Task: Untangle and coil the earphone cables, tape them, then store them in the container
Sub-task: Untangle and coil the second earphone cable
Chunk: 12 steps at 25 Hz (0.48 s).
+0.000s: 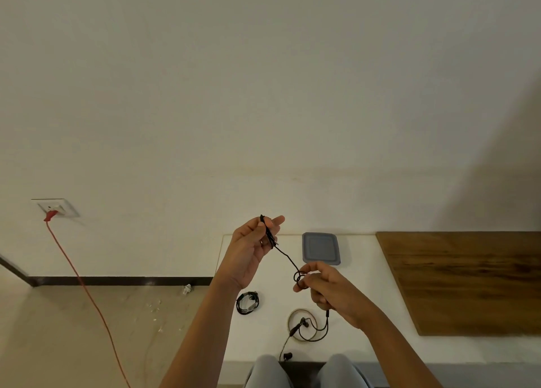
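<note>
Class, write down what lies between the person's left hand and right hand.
In the head view, a stretch of black earphone cable spans the gap, from the left hand down to a small loop pinched by the right hand.

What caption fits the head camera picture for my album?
The left hand and right hand hold a black earphone cable above the white table.

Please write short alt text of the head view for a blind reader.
Two hands hold a black earphone cable stretched above a white table: the left hand pinches the upper part, the right hand grips a loop. A grey container, a coiled earphone and a tape roll lie on it.
</note>
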Each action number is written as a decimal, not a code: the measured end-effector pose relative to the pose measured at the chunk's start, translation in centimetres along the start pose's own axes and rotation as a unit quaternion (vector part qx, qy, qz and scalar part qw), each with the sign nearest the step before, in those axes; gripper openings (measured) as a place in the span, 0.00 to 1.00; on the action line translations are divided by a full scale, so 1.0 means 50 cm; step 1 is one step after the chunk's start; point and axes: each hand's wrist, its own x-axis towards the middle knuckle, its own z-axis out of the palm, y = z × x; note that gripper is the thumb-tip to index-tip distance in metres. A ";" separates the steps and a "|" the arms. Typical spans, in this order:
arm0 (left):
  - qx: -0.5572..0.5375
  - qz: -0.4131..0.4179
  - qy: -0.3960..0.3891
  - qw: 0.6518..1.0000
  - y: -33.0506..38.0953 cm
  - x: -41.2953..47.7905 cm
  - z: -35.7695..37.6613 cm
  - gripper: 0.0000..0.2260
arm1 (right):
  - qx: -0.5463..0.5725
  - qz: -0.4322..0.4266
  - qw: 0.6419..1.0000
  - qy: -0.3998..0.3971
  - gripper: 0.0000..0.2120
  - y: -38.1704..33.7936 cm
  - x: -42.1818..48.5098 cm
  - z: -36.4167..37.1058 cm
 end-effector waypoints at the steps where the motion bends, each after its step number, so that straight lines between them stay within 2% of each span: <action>1: -0.002 0.005 0.007 1.000 0.001 0.002 -0.002 0.13 | 0.009 -0.001 1.000 0.017 0.07 0.006 0.002 -0.002; 6: 0.011 0.035 0.026 0.999 0.008 0.011 -0.020 0.12 | 0.042 -0.029 0.992 0.115 0.05 0.038 0.004 -0.027; 10: -0.005 0.042 0.042 0.998 0.011 0.011 -0.034 0.13 | -0.079 -0.050 0.970 0.225 0.05 0.052 0.010 -0.050; 12: -0.017 0.041 0.042 0.998 0.010 0.008 -0.032 0.15 | -0.135 -0.058 0.956 0.252 0.05 0.059 0.017 -0.057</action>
